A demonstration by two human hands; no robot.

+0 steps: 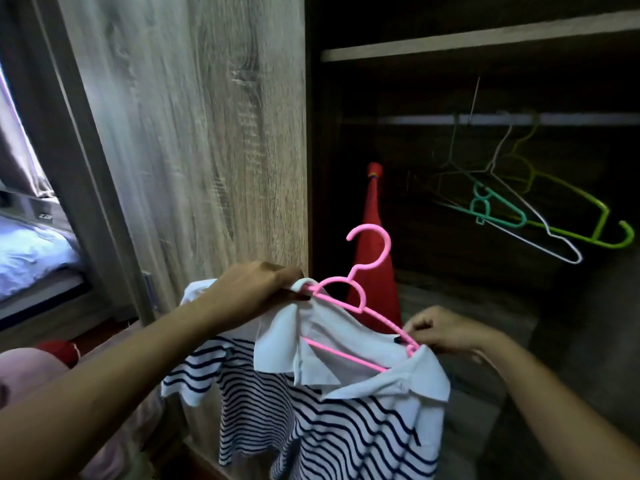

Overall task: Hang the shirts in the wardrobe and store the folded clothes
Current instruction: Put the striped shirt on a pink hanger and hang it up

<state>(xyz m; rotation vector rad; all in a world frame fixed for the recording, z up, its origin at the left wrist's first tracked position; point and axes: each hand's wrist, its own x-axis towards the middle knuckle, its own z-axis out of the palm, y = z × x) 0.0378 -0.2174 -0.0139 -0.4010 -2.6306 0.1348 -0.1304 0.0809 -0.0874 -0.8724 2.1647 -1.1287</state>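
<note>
The person stands at the open wardrobe [207,133] with both arms out in front, holding a striped shirt [311,427] on a pink hanger [388,245] between the two hands. The left hand [256,289] is closed round the white collar where it bunches over one end of the hanger, fingers curled and knuckles up. The right hand [446,332] pinches the other end of the hanger with its fingertips, right at the shirt's shoulder. The hanger runs tilted from one hand to the other, the left hand's end higher, and its hook stands up in the air between them, free of anything. The shirt's navy-and-white body droops below both hands, with one short sleeve dangling under the left forearm.

Just beyond the hands, inside the dark wardrobe, a red cone-shaped thing [372,202] stands upright behind the hook. Above and beyond the right hand a rail [433,119] crosses the compartment, and bare hangers are hooked on it: a green hanger [571,206], a white hanger [540,216] and a teal hanger [498,209], overlapping one another. A shelf [485,43] sits higher still. The wardrobe's wood-grain panel rises directly behind the left hand. Far out past the left elbow is a bed [31,258] with pale bedding, and a curtain [14,133] above it.
</note>
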